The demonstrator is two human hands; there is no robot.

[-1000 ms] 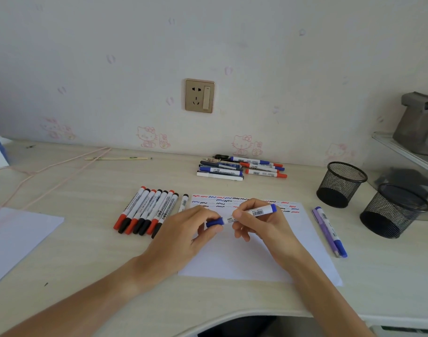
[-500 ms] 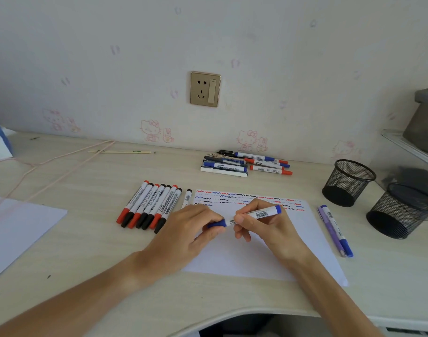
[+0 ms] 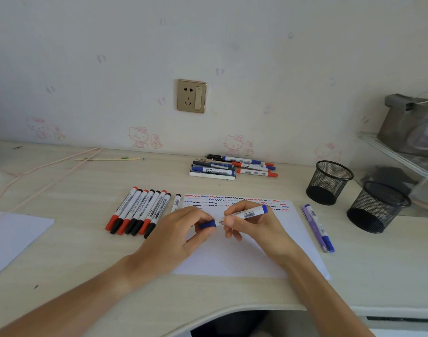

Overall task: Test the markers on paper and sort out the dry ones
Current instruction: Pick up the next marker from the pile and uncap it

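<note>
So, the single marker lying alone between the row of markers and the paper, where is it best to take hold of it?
Pinch the lone marker at its white barrel, fingers coming from above across its width. It lies flat, pointing away from the person. The gaps beside it, to the marker row and the paper, look narrow but probably sufficient.

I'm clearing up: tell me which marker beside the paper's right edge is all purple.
The purple marker, the left one of the pair and nearer the paper; its neighbour, the blue-capped marker, has a white barrel.

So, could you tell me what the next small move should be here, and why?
Probably pull the cap off. The left hand pinches it while the right hand grips the marker over the paper, and the cap looks still seated, so no test stroke is possible yet.
</note>
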